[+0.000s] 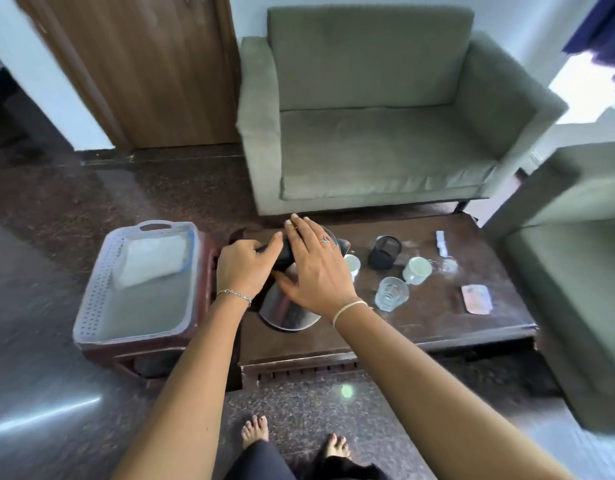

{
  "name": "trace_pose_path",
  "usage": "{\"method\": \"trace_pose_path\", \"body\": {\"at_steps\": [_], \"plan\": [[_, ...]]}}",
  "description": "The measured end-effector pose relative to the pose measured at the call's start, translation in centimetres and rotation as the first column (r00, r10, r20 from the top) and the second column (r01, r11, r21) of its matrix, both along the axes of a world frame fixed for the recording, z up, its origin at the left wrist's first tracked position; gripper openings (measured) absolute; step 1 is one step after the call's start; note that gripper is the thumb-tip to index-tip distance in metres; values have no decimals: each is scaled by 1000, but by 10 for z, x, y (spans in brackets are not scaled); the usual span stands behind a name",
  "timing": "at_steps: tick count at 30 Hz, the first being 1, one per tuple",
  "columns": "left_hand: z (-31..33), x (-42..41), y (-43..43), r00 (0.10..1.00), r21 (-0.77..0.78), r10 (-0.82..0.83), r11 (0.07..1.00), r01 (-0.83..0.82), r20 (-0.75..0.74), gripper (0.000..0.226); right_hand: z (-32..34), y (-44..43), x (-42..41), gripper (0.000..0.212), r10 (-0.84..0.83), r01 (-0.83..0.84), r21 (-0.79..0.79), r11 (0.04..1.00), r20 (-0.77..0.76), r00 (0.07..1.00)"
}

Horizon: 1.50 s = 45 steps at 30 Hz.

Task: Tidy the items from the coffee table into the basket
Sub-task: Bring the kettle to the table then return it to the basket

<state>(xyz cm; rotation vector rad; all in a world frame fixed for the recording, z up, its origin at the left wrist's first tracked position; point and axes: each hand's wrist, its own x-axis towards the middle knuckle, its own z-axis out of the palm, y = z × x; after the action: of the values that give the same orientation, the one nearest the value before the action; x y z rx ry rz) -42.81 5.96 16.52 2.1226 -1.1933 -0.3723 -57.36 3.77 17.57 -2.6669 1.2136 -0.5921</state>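
A steel electric kettle (285,311) with a black handle and lid stands at the left end of the dark wooden coffee table (420,327). My left hand (245,268) is closed around the kettle's black handle. My right hand (314,268) lies flat with spread fingers on the kettle's lid and side. To the left, a white perforated plastic basket (94,289) sits on a reddish-brown stool, with a white packet (153,261) inside it. Further right on the table are two white cups (352,266) (416,270), a clear glass (390,293), a black mesh holder (385,252), a sachet (441,243) and a pink card (475,298).
A grey-green sofa (368,116) stands behind the table and another sofa (569,271) to its right. A wooden door (146,64) is at the back left. My bare feet (255,433) stand on the dark speckled floor in front of the table.
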Motion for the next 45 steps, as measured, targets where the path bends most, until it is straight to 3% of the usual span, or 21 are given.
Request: {"method": "trace_pose_path", "body": {"at_steps": [4, 12, 23, 34, 45], "plan": [[-9, -42, -16, 995, 33, -103, 994, 103, -7, 52, -17, -2, -42, 79, -108, 108, 26, 994, -11, 994], [-40, -92, -69, 948, 171, -309, 941, 293, 76, 59, -59, -26, -89, 77, -288, 293, 109, 950, -58, 956], [-88, -119, -138, 859, 332, -510, 818, 469, 45, 63, -110, -67, -106, 76, -470, 463, 309, 831, -59, 881], [-115, -135, -173, 764, 466, -626, 729, 502, 157, 63, -138, -92, -117, 75, -518, 488, 451, 747, -65, 853], [-131, -150, -192, 779, 548, -609, 706, 449, 147, 64, -149, -108, -130, 73, -503, 468, 492, 734, -69, 862]]}}
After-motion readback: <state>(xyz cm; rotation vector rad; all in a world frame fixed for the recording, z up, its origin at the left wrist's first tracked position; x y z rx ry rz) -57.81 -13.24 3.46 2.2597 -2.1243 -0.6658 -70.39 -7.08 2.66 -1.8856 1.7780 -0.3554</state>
